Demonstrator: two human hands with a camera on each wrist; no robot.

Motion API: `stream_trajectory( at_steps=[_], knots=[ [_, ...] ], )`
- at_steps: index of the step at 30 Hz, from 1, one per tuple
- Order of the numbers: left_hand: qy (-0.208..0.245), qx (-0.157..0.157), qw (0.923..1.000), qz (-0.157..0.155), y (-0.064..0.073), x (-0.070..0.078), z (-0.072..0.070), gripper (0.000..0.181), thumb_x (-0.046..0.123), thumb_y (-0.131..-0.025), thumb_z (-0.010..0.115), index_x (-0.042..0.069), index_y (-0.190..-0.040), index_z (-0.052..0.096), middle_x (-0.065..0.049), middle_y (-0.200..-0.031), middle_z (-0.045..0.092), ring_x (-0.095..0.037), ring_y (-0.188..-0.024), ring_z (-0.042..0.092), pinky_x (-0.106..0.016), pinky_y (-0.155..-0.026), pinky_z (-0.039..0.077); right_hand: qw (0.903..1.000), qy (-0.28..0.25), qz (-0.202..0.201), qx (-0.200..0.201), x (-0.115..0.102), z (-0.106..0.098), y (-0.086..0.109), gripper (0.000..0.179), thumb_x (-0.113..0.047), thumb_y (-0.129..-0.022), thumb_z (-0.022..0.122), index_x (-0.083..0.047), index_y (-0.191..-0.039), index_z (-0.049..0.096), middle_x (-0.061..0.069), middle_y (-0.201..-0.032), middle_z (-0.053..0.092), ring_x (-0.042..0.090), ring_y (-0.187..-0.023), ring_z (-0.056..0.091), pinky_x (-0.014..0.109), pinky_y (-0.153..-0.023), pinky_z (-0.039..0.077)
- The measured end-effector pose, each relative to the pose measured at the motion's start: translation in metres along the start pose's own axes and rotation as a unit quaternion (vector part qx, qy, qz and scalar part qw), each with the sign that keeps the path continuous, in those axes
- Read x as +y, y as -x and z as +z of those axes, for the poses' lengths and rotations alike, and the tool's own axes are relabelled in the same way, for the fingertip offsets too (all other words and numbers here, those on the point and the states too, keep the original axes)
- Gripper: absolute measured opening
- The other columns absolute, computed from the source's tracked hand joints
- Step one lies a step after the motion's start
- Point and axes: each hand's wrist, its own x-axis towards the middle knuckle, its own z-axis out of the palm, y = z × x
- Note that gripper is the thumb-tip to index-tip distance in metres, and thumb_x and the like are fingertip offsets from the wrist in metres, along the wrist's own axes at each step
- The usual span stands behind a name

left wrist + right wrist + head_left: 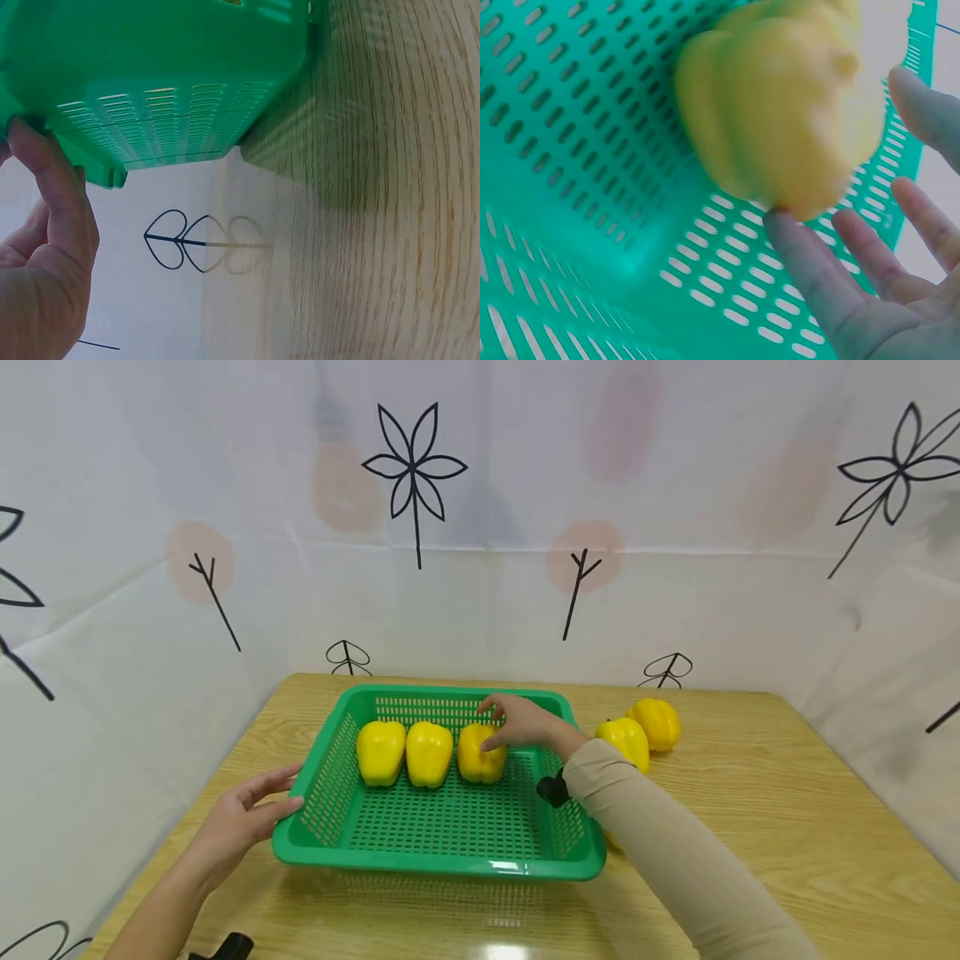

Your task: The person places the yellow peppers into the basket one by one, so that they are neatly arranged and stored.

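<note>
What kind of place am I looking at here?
Probably a staged tabletop workspace: a wood-grain table set against a printed white backdrop, with yellow bell peppers in a green plastic basket.

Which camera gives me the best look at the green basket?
The head view: it frames the green basket from above, nearly whole, with three yellow peppers inside. The left wrist view shows only part of its outside; the right wrist view, only part of its slotted inside.

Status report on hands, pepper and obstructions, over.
Left hand holding green basket by rim. Right hand, fingers spread, touching basket's rightmost yellow bell pepper. Right sleeve partly hiding outside pepper. Nothing seen blocking.
</note>
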Motion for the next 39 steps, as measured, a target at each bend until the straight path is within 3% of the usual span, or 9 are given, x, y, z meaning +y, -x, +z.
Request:
stream_trajectory(
  at_steps=[12,24,34,39],
  knots=[
    [0.002,0.002,1.0000,-0.004,0.000,0.000,-0.001,0.064,0.028,-0.091,0.062,0.008,-0.145,0.032,-0.017,-0.140,0.029,-0.003,-0.100,0.055,-0.037,-0.086,0.049,0.9923,-0.081,-0.085,0.040,-0.010,-0.026,0.029,0.047,-0.007,-0.083,0.070,-0.002,-0.126,0.052,0.022,-0.123,0.050,0.038,-0.112,0.050,0.041,-0.085,0.048],
    [0.000,-0.002,0.9999,-0.011,-0.002,-0.001,-0.002,0.065,0.029,-0.092,0.061,0.009,-0.146,0.031,-0.018,-0.140,0.029,-0.001,-0.099,0.055,-0.037,-0.087,0.048,0.9805,-0.086,-0.147,0.098,-0.016,-0.039,0.054,0.037,-0.004,-0.082,0.071,-0.005,-0.117,0.059,0.017,-0.111,0.059,0.029,-0.102,0.058,0.036,-0.080,0.051],
    [0.001,-0.001,1.0000,-0.008,-0.001,0.000,-0.002,0.065,0.028,-0.092,0.061,0.007,-0.146,0.031,-0.018,-0.140,0.029,-0.002,-0.099,0.055,-0.036,-0.085,0.049,0.9747,-0.113,-0.153,0.117,-0.010,-0.042,0.073,0.032,-0.006,-0.082,0.071,-0.005,-0.112,0.060,0.013,-0.114,0.058,0.034,-0.102,0.056,0.038,-0.085,0.050],
    [0.007,-0.003,0.9999,-0.009,-0.001,0.000,-0.002,0.066,0.028,-0.092,0.061,0.007,-0.146,0.030,-0.019,-0.140,0.028,-0.003,-0.099,0.055,-0.035,-0.084,0.050,0.9734,-0.122,-0.148,0.126,-0.005,-0.043,0.084,0.030,-0.004,-0.083,0.070,-0.004,-0.111,0.060,0.011,-0.111,0.060,0.028,-0.100,0.056,0.038,-0.085,0.049]
  ],
)
